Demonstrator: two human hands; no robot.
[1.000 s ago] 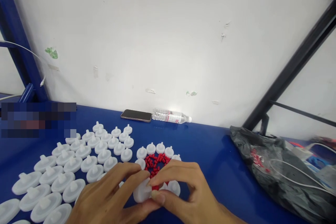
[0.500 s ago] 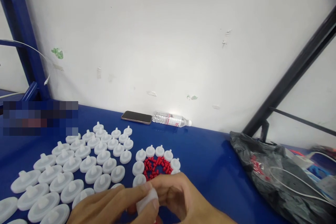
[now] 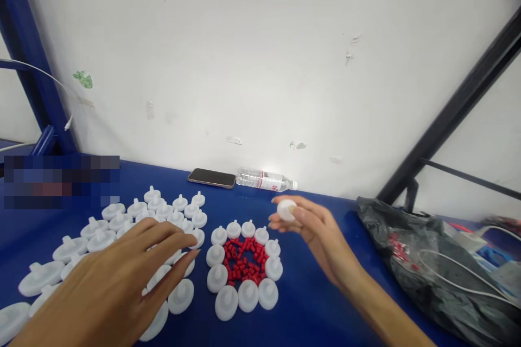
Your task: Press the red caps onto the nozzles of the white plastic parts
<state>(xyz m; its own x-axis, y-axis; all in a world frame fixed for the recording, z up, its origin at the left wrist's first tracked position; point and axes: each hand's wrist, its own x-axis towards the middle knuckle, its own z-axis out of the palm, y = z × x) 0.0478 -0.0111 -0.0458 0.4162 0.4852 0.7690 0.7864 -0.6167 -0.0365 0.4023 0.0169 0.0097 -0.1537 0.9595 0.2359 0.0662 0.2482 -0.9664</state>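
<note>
Across from me, a worker's right hand [image 3: 315,223] pinches a white cap [image 3: 286,210] between thumb and fingers above the blue table [image 3: 321,309]. The left hand [image 3: 126,268], thumb and forefinger parted, hovers over rows of matching caps [image 3: 181,296]; between the hands, a ring of caps [image 3: 227,302] encircles red pieces [image 3: 244,269].

Head view: close above blue table [image 3: 313,309], facing forward, down, toward wall [image 3: 252,54].

Left hand [image 3: 122,271] outstretched (probably palm-down); right hand [image 3: 315,226] farther forward, pinching.
</note>
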